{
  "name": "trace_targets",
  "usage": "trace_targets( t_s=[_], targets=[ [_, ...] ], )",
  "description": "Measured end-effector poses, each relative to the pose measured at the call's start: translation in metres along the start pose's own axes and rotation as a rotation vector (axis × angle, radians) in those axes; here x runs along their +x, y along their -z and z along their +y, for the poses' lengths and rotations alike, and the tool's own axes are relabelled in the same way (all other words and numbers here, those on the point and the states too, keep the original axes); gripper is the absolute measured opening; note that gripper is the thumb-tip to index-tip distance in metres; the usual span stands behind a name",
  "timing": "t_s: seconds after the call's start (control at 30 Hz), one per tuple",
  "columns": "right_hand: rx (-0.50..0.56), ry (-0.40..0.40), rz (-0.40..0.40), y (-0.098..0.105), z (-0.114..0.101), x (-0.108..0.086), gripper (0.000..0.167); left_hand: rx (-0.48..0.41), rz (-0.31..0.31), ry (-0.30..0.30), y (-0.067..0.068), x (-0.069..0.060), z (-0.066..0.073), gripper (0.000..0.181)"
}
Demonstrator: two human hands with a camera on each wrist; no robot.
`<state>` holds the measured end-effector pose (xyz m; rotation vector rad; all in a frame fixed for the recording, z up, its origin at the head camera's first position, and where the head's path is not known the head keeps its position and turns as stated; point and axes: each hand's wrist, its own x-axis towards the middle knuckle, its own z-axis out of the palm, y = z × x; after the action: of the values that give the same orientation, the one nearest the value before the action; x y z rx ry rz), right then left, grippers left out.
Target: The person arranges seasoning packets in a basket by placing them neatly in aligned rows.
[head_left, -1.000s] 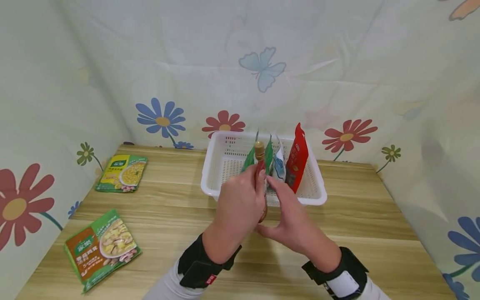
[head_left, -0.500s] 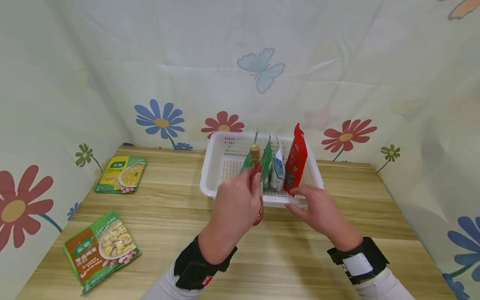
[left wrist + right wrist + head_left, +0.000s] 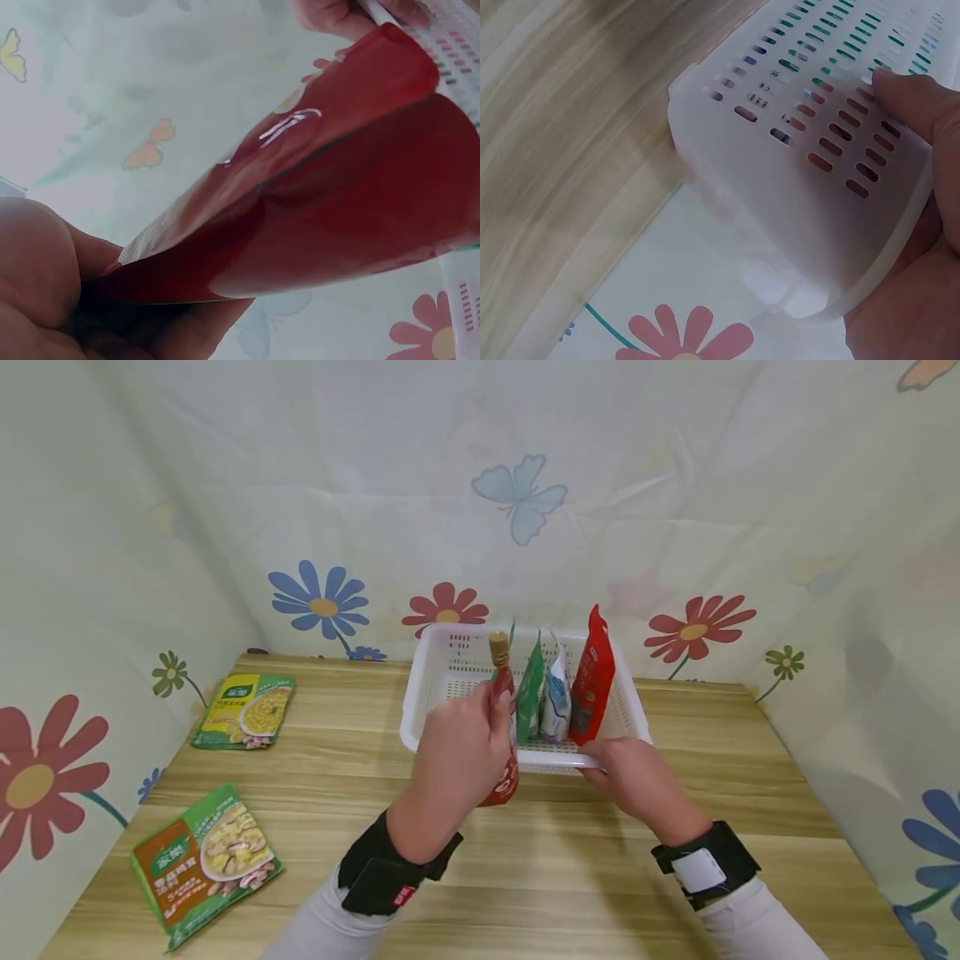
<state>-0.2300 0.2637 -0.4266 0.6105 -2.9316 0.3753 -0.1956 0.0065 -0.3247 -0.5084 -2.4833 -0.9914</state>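
Note:
My left hand (image 3: 461,747) grips a red pouch (image 3: 504,781) near its top, in front of the white basket (image 3: 438,739). A gold cap-like piece stands up above the fingers. The pouch's glossy folded bottom fills much of the left wrist view, where the hand (image 3: 45,277) holds its other end. My right hand (image 3: 637,777) holds the basket's front rim near the right corner. In the right wrist view the thumb (image 3: 911,97) presses on the slotted wall (image 3: 742,172), and the other fingers are mostly hidden behind the rim.
Inside the basket stand a green packet (image 3: 530,693), a blue-and-white packet (image 3: 556,702) and a tall red bag (image 3: 592,681). Another green packet is mostly hidden by the left hand. On the table's left lie a yellow-green soup packet (image 3: 243,710) and a brown-green one (image 3: 206,864).
My right hand has left the pouch and moved right to grip the basket's front rim. The left hand has shifted slightly left with the pouch, whose printed side has turned more into view.

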Motion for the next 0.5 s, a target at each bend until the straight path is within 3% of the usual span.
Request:
trace_targets(
  t_s=[0.27,0.5],
  targets=[
    [-0.008,0.020,0.008,-0.001,0.002,0.001,0.026,0.084,-0.086,0.062,0.014,0.032,-0.008,0.025],
    [-0.011,0.037,0.012,-0.001,0.003,0.001,0.024,0.107,-0.171,0.115,0.014,0.066,-0.021,0.023]
  ],
)
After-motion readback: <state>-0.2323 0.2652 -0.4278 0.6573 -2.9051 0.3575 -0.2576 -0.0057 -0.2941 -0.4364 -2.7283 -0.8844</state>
